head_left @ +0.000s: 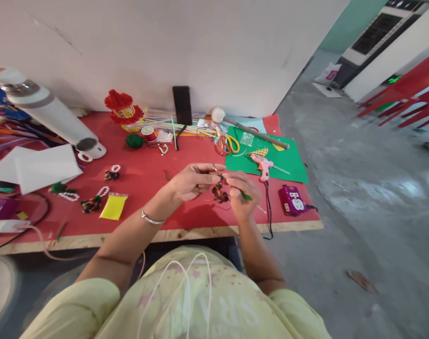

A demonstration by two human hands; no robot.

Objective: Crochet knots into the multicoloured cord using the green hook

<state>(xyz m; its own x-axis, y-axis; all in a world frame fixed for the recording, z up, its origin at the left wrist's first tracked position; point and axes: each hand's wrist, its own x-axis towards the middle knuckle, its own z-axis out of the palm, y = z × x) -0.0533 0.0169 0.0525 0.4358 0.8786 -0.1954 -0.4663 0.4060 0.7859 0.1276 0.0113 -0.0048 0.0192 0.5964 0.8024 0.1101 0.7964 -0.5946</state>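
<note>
My left hand (195,181) is closed, pinching the upper end of a dark multicoloured piece of yarn work (219,194) between thumb and fingers. The piece hangs below the fingertips over the red table covering. My right hand (244,190) is closed around a slim tool with a green handle (247,197), its tip hidden at the yarn work. The fingertips of both hands almost meet there. Left of my hands lie similar dark yarn pieces with white bead loops, one (91,204) beside a yellow packet (114,206).
A pink glue gun (263,165) rests on a green sheet (292,165), near scissors (232,144) and a purple power box (293,200). Behind stand a phone (182,104) and a red fringed ornament (123,109). A white flask (47,108) and mug (91,149) are left.
</note>
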